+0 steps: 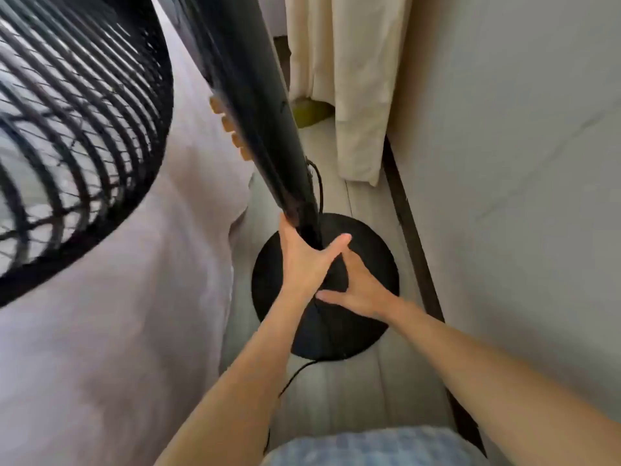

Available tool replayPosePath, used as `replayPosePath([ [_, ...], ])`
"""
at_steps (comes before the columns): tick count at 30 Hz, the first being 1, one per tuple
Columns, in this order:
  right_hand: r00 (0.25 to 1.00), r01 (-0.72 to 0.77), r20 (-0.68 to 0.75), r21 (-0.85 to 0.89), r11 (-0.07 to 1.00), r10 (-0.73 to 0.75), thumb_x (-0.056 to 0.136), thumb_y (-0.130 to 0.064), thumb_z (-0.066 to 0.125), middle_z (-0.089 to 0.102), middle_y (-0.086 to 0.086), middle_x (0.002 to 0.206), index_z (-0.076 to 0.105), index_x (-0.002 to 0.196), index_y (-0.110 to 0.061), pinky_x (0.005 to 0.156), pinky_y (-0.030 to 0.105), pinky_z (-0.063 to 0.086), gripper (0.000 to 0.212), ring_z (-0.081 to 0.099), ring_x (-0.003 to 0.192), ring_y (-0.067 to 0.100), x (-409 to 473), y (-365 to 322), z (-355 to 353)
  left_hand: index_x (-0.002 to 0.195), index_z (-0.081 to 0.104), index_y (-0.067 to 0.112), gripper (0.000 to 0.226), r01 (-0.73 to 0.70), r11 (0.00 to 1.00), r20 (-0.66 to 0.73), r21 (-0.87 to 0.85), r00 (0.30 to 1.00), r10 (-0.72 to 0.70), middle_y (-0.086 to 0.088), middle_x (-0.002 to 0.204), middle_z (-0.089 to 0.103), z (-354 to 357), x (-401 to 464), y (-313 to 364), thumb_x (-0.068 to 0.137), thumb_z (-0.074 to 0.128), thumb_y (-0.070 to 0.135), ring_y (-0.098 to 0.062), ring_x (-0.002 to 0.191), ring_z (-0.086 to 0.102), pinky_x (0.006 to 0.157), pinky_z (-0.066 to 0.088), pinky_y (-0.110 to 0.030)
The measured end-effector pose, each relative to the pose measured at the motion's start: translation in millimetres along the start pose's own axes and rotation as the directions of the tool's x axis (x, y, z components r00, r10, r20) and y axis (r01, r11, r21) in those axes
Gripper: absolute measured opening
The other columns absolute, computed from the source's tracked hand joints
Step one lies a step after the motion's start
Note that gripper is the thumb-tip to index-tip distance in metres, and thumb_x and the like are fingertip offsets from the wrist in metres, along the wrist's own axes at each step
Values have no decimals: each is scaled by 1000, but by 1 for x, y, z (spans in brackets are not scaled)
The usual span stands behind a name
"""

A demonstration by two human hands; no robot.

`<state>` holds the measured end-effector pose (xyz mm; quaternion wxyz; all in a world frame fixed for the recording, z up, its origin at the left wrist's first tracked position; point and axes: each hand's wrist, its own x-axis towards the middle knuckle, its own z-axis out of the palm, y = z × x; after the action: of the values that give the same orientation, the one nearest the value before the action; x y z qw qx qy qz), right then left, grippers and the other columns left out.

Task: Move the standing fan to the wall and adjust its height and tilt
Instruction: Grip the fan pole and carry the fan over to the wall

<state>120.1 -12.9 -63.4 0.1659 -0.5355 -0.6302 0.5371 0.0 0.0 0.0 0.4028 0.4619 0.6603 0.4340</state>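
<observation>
Standing close beside the wall point(504, 163), next to a bed point(100, 331): fan point(84, 129) with round base point(366, 250) on the floor. Gripping the pole point(255, 112) low down, left hand point(305, 260) with fingers wrapped around it (thumb across the front). Resting on the base, right hand point(359, 287), fingers partly hidden, so grip cannot tell. Could tip if pulled from so low; could catch on the cord point(295, 375). Height lock not visible, head cut off.

Both forearms reach forward, toward twelve o'clock. The left hand point(304, 260) has its thumb splayed toward two o'clock (fingers hidden), crossing the right hand point(361, 290), whose thumb points toward nine o'clock, fingertips unseen.
</observation>
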Motion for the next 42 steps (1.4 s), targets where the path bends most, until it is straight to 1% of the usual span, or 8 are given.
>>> replayPosePath([
  [4,992,119,49,23,993,-120,60,-60,76,7,-9,158,-8,146,-32,118,43,19,123,8,144,9,44,10,24,106,60,3,40,-58,992,-103,-110,994,46,2,88,65,8,30,-9,72,76,17,0,82,63,73,49,-17],
  [8,994,108,-7,208,972,-109,72,-27,78,28,2,149,16,143,-18,107,24,27,94,28,129,4,58,15,27,73,54,6,16,-125,981,-142,-150,984,104,2,63,54,12,35,-11,75,70,6,3,53,54,53,46,-9],
  [15,974,88,190,177,980,-122,66,-29,82,12,-2,152,-5,143,-30,113,32,24,116,17,139,15,52,13,20,67,50,11,22,-143,977,-107,-159,986,127,-2,62,50,5,21,-7,74,64,-4,0,54,52,54,47,-13],
  [18,991,91,83,146,985,-104,55,-46,84,16,-5,150,1,140,-39,113,37,27,119,21,138,14,48,13,32,68,51,10,20,-128,981,-41,-146,991,124,-5,65,51,-2,16,-4,75,63,-4,-8,61,53,55,47,-12],
  [23,944,109,-331,338,935,10,65,-38,76,51,-2,120,36,116,-28,89,25,46,67,52,110,10,54,7,71,73,54,6,15,-136,989,110,-59,984,142,-14,74,53,-14,15,-1,73,66,-4,-21,73,56,68,52,-26],
  [26,939,116,-344,271,956,-16,76,-16,63,59,3,96,44,100,-22,64,22,43,31,58,86,13,53,5,61,74,57,6,15,-135,991,214,-24,967,137,-15,77,56,-22,16,2,71,68,-2,-23,77,58,79,54,-38],
  [33,953,118,-300,249,961,-40,71,-18,74,68,2,98,58,104,-18,81,27,51,36,63,93,11,56,7,61,67,53,13,23,-141,989,144,-43,979,145,-4,70,56,-24,-1,2,73,69,-2,-17,75,59,72,52,-23],
  [42,926,-13,-346,363,932,147,75,-2,65,64,10,98,53,103,-12,75,24,49,33,61,91,18,-33,-57,64,74,56,3,14,36,995,176,-92,984,-19,-13,75,56,-56,-51,67,72,68,-5,-18,74,58,75,52,-29],
])
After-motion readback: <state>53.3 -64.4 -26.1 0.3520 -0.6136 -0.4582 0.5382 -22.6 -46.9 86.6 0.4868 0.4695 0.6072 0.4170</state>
